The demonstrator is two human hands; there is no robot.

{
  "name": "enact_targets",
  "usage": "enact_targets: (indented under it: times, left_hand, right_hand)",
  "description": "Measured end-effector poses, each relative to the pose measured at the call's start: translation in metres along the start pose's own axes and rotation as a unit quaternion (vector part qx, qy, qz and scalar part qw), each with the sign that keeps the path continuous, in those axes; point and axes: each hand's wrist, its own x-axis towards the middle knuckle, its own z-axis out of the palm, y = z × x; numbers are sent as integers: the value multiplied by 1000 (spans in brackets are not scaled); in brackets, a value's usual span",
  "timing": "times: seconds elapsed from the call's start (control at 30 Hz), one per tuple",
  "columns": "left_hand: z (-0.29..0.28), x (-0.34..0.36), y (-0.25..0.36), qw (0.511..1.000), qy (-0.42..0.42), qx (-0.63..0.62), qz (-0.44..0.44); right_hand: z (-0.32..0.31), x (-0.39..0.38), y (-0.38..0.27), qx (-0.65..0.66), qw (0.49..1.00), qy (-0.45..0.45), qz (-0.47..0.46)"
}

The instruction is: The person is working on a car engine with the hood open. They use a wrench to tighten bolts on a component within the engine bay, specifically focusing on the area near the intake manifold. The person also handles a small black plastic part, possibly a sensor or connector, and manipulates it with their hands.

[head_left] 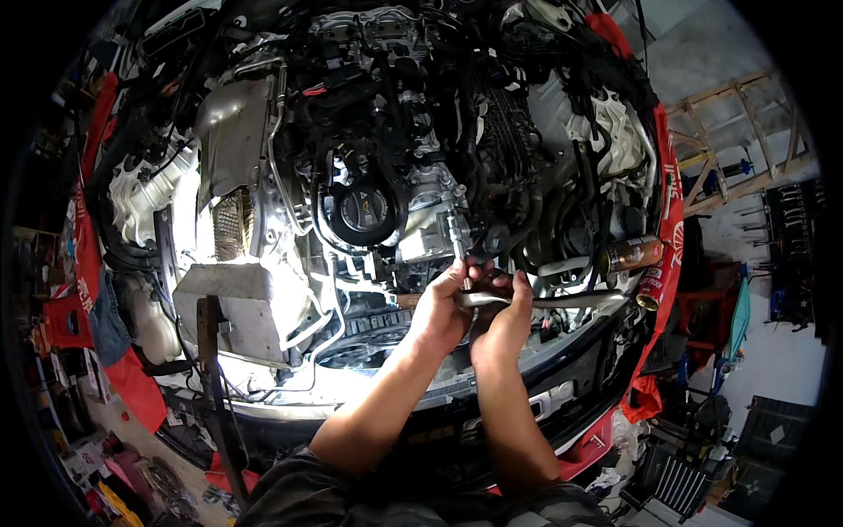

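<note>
My hands meet low over the middle of an open car engine bay. My left hand (443, 307) is closed, its thumb and fingers pinching the lower end of a slim silvery metal rod (457, 235). The rod stands up against the metal engine parts, right of the round black oil filler cap (364, 211). My right hand (500, 318) is beside it, fingers curled inward and thumb up; what lies in its grasp is hidden. A pale metal pipe or bar (575, 301) runs out to the right behind the hands.
A brown spray can (634, 255) lies at the bay's right edge, a small round cap (647, 302) below it. Red fender covers (667, 193) drape both sides. A dark upright bar (211, 351) stands front left by a metal box (230, 303). Tools hang at right.
</note>
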Motion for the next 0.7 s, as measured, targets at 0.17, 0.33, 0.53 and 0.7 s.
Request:
enact_targets:
  times: [0.17, 0.33, 0.53, 0.7]
  left_hand:
    - [0, 7, 4, 998, -28, 49, 22]
    - [-16, 12, 9, 977, -40, 185, 101]
    - [7, 8, 10, 950, 106, 264, 126]
    - [19, 4, 18, 959, 117, 246, 76]
  right_hand:
    - [-4, -1, 17, -101, 985, -35, -137]
    - [6, -10, 25, -446, 745, -116, -482]
    - [3, 5, 39, -269, 930, -45, -246]
    - [-14, 17, 31, -77, 993, -82, 25]
